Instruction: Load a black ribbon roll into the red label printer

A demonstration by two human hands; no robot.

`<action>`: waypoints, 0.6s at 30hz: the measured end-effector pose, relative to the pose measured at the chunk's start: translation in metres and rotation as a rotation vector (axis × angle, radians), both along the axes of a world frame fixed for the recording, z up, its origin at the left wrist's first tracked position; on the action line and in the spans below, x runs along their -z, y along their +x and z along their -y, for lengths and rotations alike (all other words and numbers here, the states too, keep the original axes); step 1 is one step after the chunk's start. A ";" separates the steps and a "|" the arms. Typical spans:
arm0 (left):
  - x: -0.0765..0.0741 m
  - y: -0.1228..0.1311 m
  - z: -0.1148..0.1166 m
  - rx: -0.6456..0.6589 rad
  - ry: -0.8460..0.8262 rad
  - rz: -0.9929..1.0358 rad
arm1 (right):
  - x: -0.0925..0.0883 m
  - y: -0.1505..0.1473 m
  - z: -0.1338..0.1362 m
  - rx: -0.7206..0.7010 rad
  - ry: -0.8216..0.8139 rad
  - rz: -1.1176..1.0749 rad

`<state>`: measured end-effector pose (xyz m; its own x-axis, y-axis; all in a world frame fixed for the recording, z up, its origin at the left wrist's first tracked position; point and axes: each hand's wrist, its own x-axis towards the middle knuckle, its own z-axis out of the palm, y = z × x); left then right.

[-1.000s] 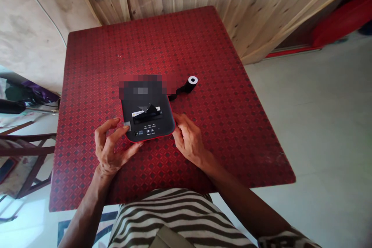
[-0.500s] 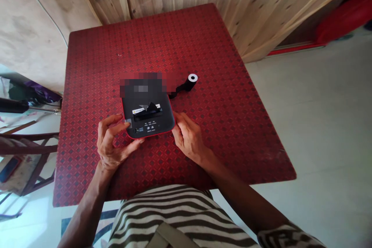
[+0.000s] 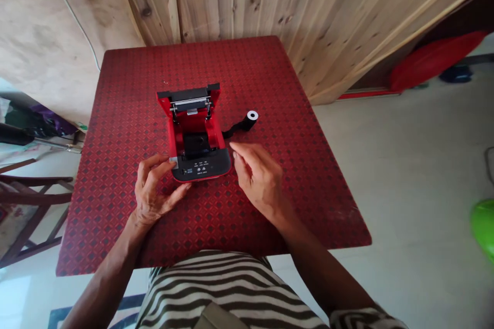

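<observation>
A red and black printer (image 3: 203,160), likely for labels or receipts, stands on the table with its lid (image 3: 189,95) raised and the red inside showing. My left hand (image 3: 152,187) grips its front left corner, fingertips by the grey patch on the left side and thumb along the front edge. Just right of the front right corner is my right hand (image 3: 260,175), its fingers bent and thumb a little apart, with nothing visible in them. Behind that hand lies a roll (image 3: 250,119) with a white end, its black strip (image 3: 233,130) running to the printer's right side.
The table (image 3: 301,190) has a red patterned cover. Wood-plank wall (image 3: 239,0) stands along its far side. A wooden chair (image 3: 34,198) is at the left, beside a dark-handled metal rod (image 3: 38,141). At the far right is a green rounded object (image 3: 484,226).
The printer's lid has swung up from closed to open. My right hand has come off the printer's right side, while my left hand stays at the left corner. The view has shifted slightly.
</observation>
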<state>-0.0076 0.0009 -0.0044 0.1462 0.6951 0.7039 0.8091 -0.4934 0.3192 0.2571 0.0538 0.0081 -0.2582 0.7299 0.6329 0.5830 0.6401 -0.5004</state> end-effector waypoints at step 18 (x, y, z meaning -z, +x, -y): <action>0.007 0.001 0.005 0.022 -0.041 -0.008 | -0.051 -0.077 -0.089 -0.402 -0.229 0.728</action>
